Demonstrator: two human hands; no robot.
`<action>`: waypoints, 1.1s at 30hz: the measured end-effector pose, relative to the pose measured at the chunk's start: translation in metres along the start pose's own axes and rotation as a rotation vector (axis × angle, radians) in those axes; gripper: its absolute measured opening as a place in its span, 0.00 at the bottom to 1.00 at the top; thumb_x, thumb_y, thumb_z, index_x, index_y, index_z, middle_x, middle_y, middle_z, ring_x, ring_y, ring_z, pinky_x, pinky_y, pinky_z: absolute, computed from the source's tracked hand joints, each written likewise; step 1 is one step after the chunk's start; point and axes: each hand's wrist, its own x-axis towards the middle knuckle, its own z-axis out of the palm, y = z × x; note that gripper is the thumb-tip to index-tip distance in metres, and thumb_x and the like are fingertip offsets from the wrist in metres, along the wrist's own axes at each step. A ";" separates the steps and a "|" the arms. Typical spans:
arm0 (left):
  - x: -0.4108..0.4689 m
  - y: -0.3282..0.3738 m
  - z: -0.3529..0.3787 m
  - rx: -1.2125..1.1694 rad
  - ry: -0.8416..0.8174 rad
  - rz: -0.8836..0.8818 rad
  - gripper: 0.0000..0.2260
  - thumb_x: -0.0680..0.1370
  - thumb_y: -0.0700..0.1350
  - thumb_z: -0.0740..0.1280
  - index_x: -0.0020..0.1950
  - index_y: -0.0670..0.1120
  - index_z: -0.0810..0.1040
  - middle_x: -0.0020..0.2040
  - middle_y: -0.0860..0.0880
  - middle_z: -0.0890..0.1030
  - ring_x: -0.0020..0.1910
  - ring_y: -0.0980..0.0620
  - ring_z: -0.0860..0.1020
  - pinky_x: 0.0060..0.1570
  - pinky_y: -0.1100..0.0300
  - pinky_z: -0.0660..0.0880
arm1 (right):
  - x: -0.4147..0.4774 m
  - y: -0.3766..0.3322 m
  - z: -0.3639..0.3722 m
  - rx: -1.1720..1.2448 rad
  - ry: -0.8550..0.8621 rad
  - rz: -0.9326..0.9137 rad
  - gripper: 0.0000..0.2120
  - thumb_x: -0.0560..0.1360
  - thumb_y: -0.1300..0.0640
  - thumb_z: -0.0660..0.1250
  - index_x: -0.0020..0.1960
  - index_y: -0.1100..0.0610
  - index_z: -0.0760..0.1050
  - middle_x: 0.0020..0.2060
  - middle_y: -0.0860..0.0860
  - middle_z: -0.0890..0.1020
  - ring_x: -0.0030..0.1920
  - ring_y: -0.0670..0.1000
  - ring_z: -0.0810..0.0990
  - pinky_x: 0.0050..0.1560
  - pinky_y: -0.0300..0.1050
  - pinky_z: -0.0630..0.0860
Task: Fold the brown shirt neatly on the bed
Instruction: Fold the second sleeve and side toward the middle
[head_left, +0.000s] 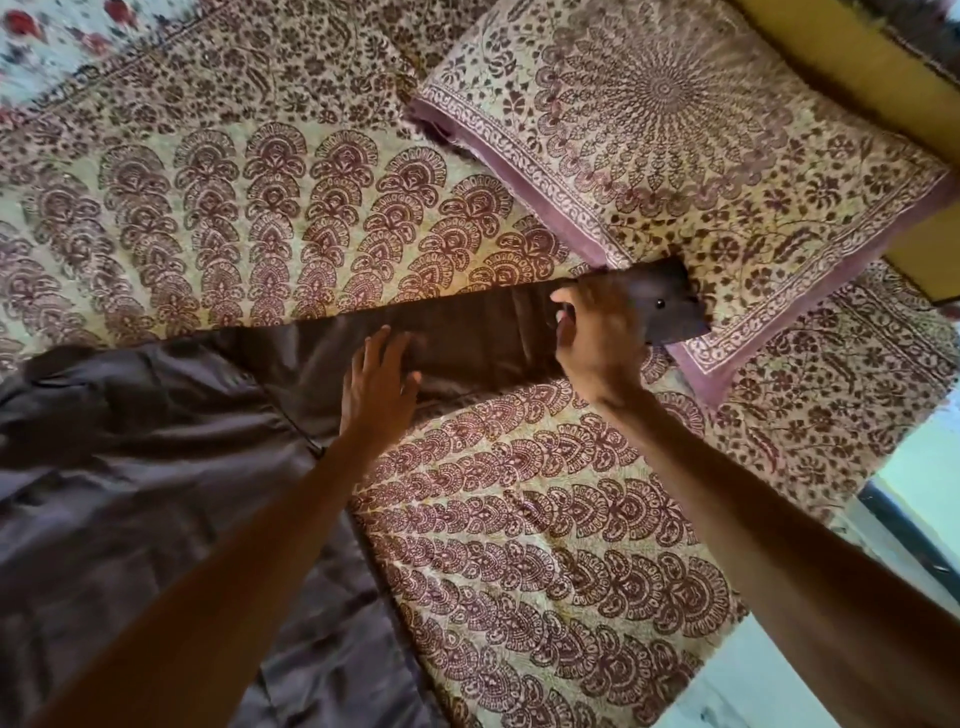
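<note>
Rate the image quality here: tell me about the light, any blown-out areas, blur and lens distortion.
Head view: warm, uneven light, brightest on the bedspread and pillow; the brown shirt sits dim, its folds hard to read. The lower right corner is washed out pale. Wide-angle bending stretches both forearms toward the bottom edge. The left hand and right hand look slightly soft; the cuff with its button stays legible.

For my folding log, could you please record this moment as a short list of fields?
garment: brown shirt, spread on the bed, one sleeve stretched toward the pillow
left hand: flat, palm down on the sleeve
right hand: gripping the cuff, which has a button
pillow: patterned, lying beyond the cuff
bed cover: cream with maroon print
fold state: sleeve not yet folded in
</note>
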 end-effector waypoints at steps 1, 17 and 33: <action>-0.002 -0.008 -0.003 -0.003 0.046 -0.032 0.24 0.78 0.47 0.63 0.74 0.49 0.63 0.75 0.45 0.62 0.72 0.38 0.63 0.66 0.39 0.66 | -0.011 -0.023 0.012 0.077 -0.073 -0.021 0.12 0.75 0.62 0.64 0.57 0.55 0.77 0.53 0.53 0.79 0.54 0.53 0.76 0.56 0.45 0.71; -0.018 -0.154 0.000 0.021 0.235 -0.382 0.26 0.81 0.45 0.53 0.79 0.51 0.51 0.80 0.48 0.49 0.78 0.44 0.47 0.74 0.43 0.45 | -0.041 -0.161 0.178 -0.058 -0.383 -0.419 0.30 0.79 0.35 0.49 0.78 0.45 0.55 0.79 0.50 0.53 0.78 0.55 0.49 0.75 0.60 0.47; 0.012 -0.036 0.045 0.189 0.100 -0.036 0.31 0.77 0.67 0.51 0.78 0.58 0.51 0.80 0.51 0.50 0.78 0.42 0.47 0.72 0.33 0.45 | -0.016 0.071 0.085 -0.129 -0.303 0.079 0.33 0.80 0.36 0.48 0.79 0.53 0.51 0.77 0.55 0.57 0.76 0.58 0.58 0.72 0.60 0.59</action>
